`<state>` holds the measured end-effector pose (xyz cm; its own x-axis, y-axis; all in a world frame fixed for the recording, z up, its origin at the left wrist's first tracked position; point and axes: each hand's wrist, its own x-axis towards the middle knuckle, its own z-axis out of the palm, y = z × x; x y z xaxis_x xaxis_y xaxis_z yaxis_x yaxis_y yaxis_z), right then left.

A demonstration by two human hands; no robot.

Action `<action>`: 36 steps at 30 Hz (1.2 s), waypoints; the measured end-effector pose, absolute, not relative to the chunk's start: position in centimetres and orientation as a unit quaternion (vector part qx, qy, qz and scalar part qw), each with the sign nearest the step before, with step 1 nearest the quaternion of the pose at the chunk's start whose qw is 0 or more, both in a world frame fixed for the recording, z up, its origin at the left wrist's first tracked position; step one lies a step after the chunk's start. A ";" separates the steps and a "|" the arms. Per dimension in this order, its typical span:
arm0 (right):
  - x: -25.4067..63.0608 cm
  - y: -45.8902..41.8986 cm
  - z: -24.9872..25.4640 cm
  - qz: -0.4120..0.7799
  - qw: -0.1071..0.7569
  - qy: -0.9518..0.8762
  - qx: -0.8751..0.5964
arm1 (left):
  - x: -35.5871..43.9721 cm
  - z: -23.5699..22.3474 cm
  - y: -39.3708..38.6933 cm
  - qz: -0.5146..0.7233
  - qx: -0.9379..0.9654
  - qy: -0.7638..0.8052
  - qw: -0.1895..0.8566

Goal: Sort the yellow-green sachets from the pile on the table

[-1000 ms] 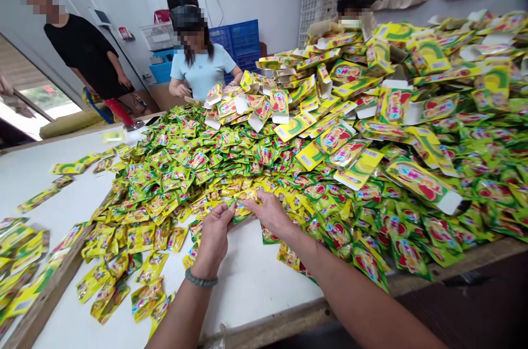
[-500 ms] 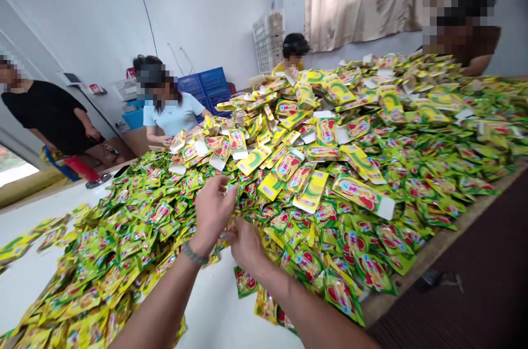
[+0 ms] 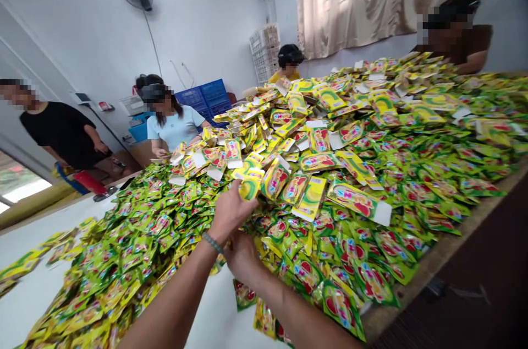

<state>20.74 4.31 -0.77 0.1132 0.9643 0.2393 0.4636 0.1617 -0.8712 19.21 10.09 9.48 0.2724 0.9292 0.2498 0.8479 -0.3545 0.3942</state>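
My left hand (image 3: 231, 210), with a beaded bracelet at its wrist, is closed on a yellow box (image 3: 249, 183) at the near edge of the box heap. Thumb and fingers pinch the box's lower end. Just below and behind it is my right hand (image 3: 242, 256), its fingers mostly hidden by the left wrist. Whether it holds anything does not show. Around both hands lie green sachets (image 3: 307, 269) with red fruit prints. Yellow-green printed boxes (image 3: 311, 197), several with white flaps standing out, are heaped on top of the sachets.
Sachets spread over the white table (image 3: 206, 305), whose wooden edge (image 3: 429, 277) runs along the right. One co-worker (image 3: 177, 123) handles something across the heap; two others sit farther back. A person in black (image 3: 61, 131) stands at left. Blue crates (image 3: 206, 98) are stacked behind.
My left hand has moved forward and right and closed on a yellow box. My right hand remains low, now more covered by the left wrist. The view has tilted up slightly.
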 end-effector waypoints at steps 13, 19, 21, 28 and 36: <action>22.4 5.0 -0.4 0.461 0.579 -0.491 -0.460 | 2.9 1.7 2.1 0.402 0.360 0.444 0.715; 22.1 4.9 -0.2 0.415 0.573 -0.532 -0.465 | 3.1 -0.7 1.0 0.361 0.447 0.465 0.673; 22.0 4.8 -0.2 0.368 0.528 -0.587 -0.492 | 3.0 -0.8 0.9 0.373 0.462 0.439 0.674; 23.1 5.0 -0.6 0.388 0.454 -0.641 -0.483 | 2.2 -0.9 0.8 0.386 0.463 0.405 0.688; 24.1 4.2 0.9 0.244 0.361 -0.781 -0.448 | 1.9 -0.1 0.7 0.337 0.571 0.500 0.557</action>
